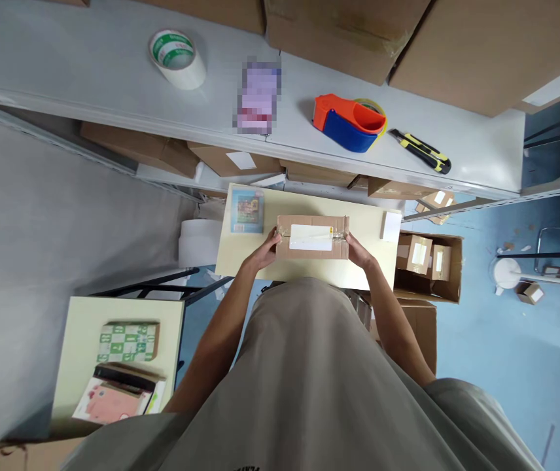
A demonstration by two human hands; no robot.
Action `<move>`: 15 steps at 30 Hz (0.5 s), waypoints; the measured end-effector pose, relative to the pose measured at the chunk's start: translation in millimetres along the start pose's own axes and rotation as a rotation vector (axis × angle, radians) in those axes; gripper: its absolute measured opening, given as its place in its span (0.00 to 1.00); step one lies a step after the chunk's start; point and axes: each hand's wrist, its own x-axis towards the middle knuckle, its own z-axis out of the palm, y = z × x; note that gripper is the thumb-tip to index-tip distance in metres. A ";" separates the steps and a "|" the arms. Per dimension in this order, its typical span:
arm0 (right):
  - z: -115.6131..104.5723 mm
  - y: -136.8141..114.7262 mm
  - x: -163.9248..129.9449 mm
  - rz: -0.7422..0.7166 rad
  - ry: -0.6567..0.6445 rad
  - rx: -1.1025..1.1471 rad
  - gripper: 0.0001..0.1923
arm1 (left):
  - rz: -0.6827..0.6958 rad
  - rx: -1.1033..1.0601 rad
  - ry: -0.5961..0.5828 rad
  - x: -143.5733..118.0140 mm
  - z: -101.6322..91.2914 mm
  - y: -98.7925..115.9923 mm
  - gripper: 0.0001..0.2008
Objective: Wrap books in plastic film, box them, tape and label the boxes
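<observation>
A taped cardboard box [312,254] with a white label on its top is over the pale yellow table [260,267] in front of me. My left hand [266,250] grips its left end, and my right hand [358,251] grips its right end. Whether the box rests on the tabletop or is held just above it, I cannot tell. Left of the box lies a flat light-blue package [247,211] with a picture on it. A small white box or stack [390,226] sits near the table's right edge.
The grey shelf [226,98] ahead holds a tape roll [179,60], an orange-and-blue tape dispenser [349,124], a utility knife [421,150] and large cartons. An open carton [451,261] with small boxes stands right. Another table [81,327] at left bears packages.
</observation>
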 end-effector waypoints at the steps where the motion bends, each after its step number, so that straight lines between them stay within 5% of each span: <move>1: 1.4 -0.4 3.3 -0.002 -0.024 0.038 0.60 | -0.007 -0.013 -0.014 1.4 -0.3 0.2 0.51; 6: 1.8 -5.9 13.2 0.034 -0.008 0.036 0.53 | -0.017 0.038 -0.031 6.1 3.7 12.3 0.48; 15: 11.9 -10.3 -10.2 0.019 0.002 0.044 0.57 | 0.044 0.100 -0.046 -8.7 -4.1 23.9 0.46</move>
